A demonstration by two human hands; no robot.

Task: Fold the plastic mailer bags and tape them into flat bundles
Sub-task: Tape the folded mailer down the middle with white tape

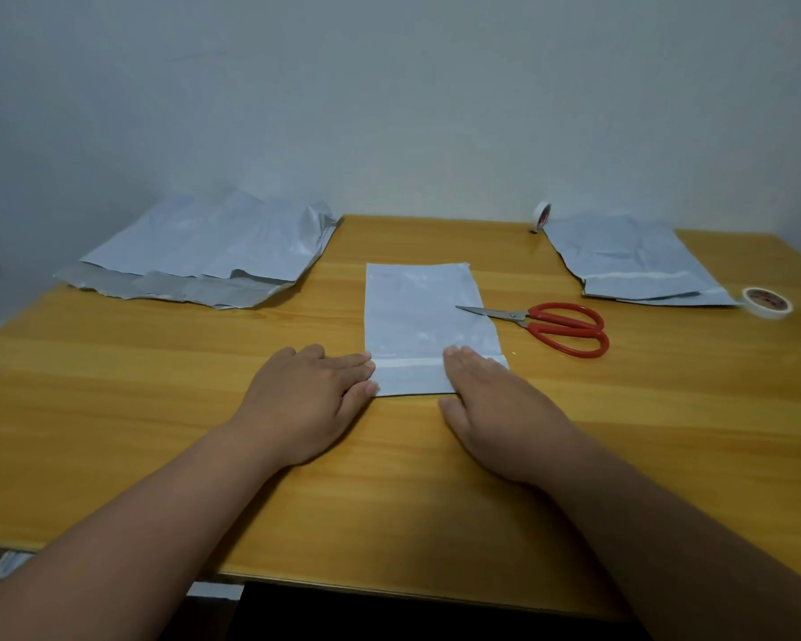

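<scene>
Pale grey-blue mailer bag (424, 316) with white strip on a honey-yellow wood-grain table (158, 363); right of the bag, scissors (551, 323) with red handles, steel blades.

looks like a plain room in a home or small office used as a packing spot: one wood-grain laminate bench (158, 386) pushed against a bare pale wall (389, 85), no machinery or shop fittings. what's on it points to hand packing: stacks of grey plastic mailer bags (204, 252) far left and far right (630, 261), red-handled scissors (560, 326), two tape rolls (767, 302) at the right (543, 214). dim, flat indoor light
</scene>
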